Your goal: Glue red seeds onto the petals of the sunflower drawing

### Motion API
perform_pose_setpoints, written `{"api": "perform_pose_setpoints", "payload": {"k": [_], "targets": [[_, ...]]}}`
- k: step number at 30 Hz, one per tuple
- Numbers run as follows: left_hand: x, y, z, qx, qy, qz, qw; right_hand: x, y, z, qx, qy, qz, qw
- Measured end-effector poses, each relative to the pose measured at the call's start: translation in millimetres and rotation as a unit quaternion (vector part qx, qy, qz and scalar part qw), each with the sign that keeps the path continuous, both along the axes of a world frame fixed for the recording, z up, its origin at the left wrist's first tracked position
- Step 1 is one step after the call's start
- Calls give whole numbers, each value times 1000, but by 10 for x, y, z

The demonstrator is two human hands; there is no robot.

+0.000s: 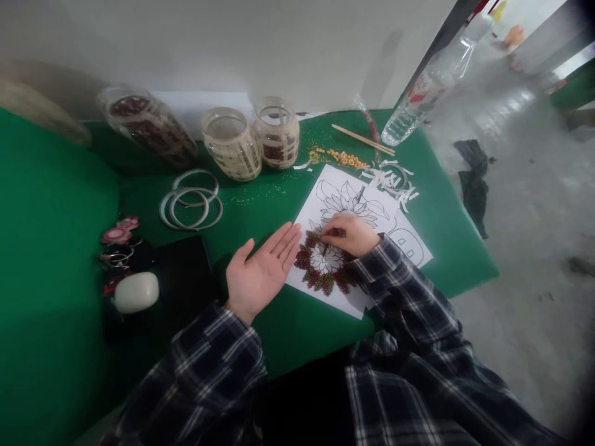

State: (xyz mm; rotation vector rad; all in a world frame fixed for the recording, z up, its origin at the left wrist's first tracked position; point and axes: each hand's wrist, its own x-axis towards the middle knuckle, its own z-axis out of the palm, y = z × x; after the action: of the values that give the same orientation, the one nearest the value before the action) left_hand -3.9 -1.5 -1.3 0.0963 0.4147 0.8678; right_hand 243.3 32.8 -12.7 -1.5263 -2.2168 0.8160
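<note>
Right of centre in the frame, on a green tabletop [260,214], a white sheet [351,305] with two flower drawings in black line. Upper drawing in plain outline, with leaves. Lower drawing rimmed with clustered dark-red and green bits [328,284], beadlike and grouped petal by petal, around inner petals in bare outline. Bits too small and soft in focus for sure naming. To the right, a second sheet [423,255] with rounded, letter-like outlines, partly covered.

Over the upper part of the lower drawing, the right hand [348,234], fingertips drawn together and turned down. Cannot tell whether grasping a bit, nor whether touching the paper. Hidden under hand and cuff, the upper-right stretch of the rim. Near the left edge of the white sheet, the left hand [263,272], palm up, fingers stretched out and released.

At upper left, a jar [155,127] with dark-red contents, stretched and blurred. Along the bottom edge, plaid sleeves [214,353], cut off.
</note>
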Motion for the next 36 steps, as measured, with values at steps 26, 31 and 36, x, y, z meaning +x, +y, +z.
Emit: {"api": "perform_pose_setpoints", "payload": {"k": [26,31,36], "targets": [[3,0,-28,4,-7,8,1000,-3,-23,-93,123,57,88,987],[-3,-8,-14,3,-7,7,1000,-1,-1,-98,65,94,60,992],[-2,-11,-28,9,-9,5,1000,-3,22,-115,26,91,49,994]]}}
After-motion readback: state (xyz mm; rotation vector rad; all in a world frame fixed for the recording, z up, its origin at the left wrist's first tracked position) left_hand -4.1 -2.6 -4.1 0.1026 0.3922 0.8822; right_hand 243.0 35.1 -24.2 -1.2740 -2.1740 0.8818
